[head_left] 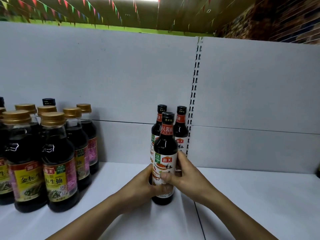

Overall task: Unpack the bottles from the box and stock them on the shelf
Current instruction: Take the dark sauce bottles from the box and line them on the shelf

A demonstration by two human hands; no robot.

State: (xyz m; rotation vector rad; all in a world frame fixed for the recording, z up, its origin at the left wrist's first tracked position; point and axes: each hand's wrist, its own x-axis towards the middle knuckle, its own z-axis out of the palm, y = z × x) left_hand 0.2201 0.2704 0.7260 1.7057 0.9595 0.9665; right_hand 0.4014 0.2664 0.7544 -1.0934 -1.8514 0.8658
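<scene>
Fingers (pixel 167 178) of both hands curl round the front bottle (pixel 165 146), which stands upright on the shelf (pixel 242 196).
I see my left hand (pixel 145 183) and right hand (pixel 186 172) clasping its label. Two matching bottles (pixel 181 129) stand just behind it, gold-capped bottles (pixel 55 158) stand well apart leftward, and bare shelf lies rightward.

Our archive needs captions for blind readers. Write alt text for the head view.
A left hand and a right hand grip a black-capped soy sauce bottle standing on a white shelf, in front of two matching bottles near a slotted post. A cluster of gold-capped soy sauce bottles stands to the left.
</scene>
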